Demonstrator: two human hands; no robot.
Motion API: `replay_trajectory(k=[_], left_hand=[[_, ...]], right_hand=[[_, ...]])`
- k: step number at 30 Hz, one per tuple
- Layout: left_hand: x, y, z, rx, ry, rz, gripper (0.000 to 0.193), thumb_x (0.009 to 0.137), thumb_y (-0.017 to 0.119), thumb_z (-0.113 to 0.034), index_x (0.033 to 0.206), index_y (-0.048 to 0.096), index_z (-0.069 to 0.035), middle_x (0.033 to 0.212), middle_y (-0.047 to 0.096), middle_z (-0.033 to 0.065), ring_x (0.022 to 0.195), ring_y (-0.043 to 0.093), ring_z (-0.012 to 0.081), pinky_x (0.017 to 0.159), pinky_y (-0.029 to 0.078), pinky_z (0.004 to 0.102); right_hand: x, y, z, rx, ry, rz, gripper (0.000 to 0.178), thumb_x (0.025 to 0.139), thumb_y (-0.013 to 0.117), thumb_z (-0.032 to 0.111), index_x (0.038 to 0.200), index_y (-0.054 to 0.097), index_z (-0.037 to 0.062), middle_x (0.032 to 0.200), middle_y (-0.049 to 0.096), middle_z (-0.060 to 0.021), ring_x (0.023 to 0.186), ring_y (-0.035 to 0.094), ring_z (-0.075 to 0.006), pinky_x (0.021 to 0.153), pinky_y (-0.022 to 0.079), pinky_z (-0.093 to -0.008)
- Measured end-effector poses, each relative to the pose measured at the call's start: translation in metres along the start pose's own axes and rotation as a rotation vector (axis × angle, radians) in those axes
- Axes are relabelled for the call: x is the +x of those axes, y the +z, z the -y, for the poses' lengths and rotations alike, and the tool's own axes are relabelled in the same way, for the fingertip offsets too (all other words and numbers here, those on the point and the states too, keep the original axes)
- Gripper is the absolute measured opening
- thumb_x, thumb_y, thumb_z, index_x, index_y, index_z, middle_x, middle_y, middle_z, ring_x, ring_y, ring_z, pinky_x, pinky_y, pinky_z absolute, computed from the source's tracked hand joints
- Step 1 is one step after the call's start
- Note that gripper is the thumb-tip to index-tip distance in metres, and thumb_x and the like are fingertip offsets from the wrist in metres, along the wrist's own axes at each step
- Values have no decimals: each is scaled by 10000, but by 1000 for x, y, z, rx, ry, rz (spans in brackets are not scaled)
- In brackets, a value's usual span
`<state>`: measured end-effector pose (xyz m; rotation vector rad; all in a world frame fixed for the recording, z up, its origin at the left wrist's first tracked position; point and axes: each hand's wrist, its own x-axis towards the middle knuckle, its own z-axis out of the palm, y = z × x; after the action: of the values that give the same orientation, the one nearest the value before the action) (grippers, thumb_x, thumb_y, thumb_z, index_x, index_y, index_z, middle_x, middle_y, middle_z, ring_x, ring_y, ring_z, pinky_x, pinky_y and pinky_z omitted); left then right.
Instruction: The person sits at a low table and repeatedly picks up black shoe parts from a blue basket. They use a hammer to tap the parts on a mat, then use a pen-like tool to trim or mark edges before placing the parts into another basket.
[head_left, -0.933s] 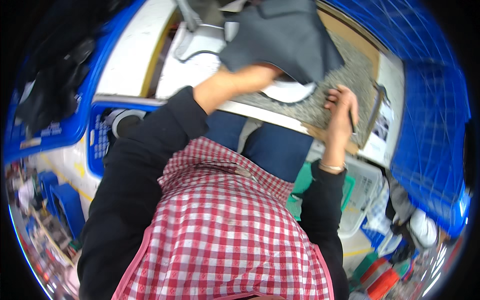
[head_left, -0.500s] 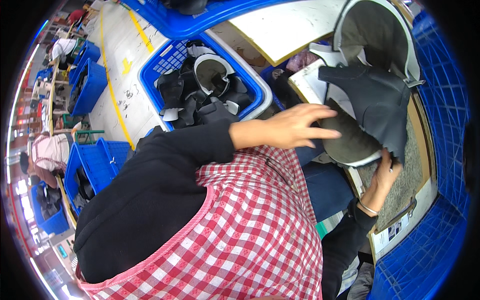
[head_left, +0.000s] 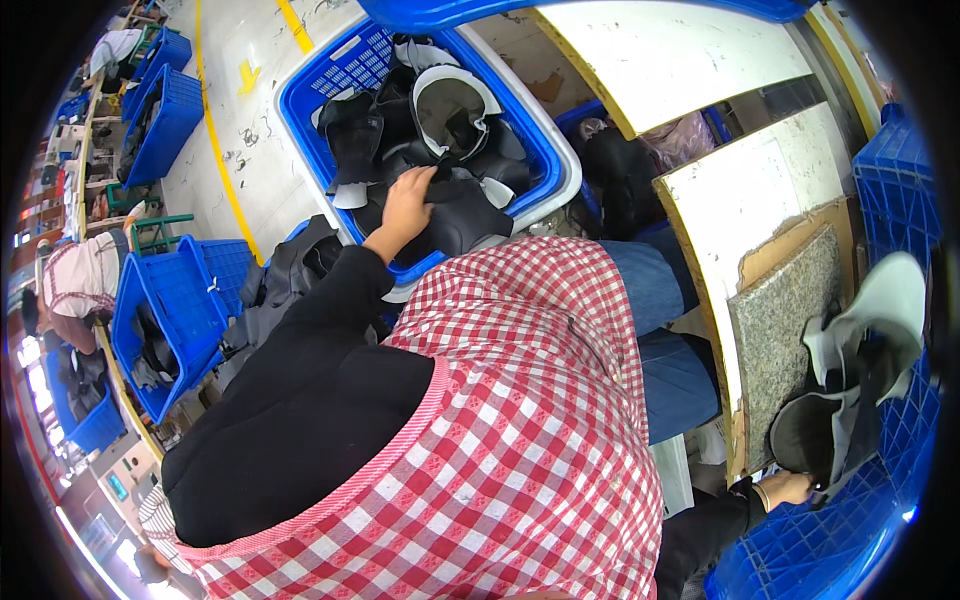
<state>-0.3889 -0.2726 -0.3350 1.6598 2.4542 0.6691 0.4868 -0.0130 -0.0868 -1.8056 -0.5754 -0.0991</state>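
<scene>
At the blue basket (head_left: 300,95), my left hand (head_left: 405,212) has its fingers bent together at the edge of a black shoe upper (head_left: 465,215). Other black uppers lie heaped in that basket, one with a white rim (head_left: 450,112) curving round its grey-brown lining. Far to the right, my right hand (head_left: 788,488) is closed on the lower edge of another black shoe upper (head_left: 858,440). This piece stands tilted over the blue lattice crate (head_left: 800,545), and a pale curved part (head_left: 895,300) rises above it. The fingertips of my right hand are partly hidden by the piece.
A white worktable (head_left: 710,210) carries a speckled stone slab (head_left: 785,340). Above it is a white board (head_left: 670,60) with a yellowish edge. Dark pieces (head_left: 285,265) are piled left of my arm. Blue crates (head_left: 175,320) and people at benches line the far left.
My left hand has moved left from the worktable to the basket of uppers. The right hand has carried the black upper off the stone slab, right and down to the blue crate.
</scene>
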Motion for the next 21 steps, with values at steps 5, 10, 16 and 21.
replay_trajectory(k=[5,10,16,21], left_hand=[[58,-1,-6,70,-143,655,445,759,835,-239,1141,709,-48,1025,738,188,1030,693,388,919,536,475],[107,-128,-112,-292,32,437,410,843,792,-198,1157,628,10,1103,678,235,1014,654,413,868,514,433],[176,-282,-245,-816,482,372,430,842,772,-142,1207,644,44,1103,668,55,1009,649,156,894,491,271],[234,-260,-370,-964,714,184,478,839,781,-197,1254,670,12,1059,712,68,925,677,149,831,540,300]], right_hand=[[-22,-43,-43,406,420,40,402,993,570,172,1268,606,-118,1239,692,-213,1064,668,-338,874,553,-393],[-101,-69,35,-77,-633,-152,240,1038,549,109,999,648,-106,996,727,-208,868,696,-290,811,572,-422],[-253,-14,106,81,-870,695,209,907,707,28,1114,704,60,1082,727,-95,1072,667,-268,1006,496,-418],[-294,17,129,465,-528,924,539,854,826,156,1330,596,52,1315,667,-126,1239,622,-277,1020,488,-396]])
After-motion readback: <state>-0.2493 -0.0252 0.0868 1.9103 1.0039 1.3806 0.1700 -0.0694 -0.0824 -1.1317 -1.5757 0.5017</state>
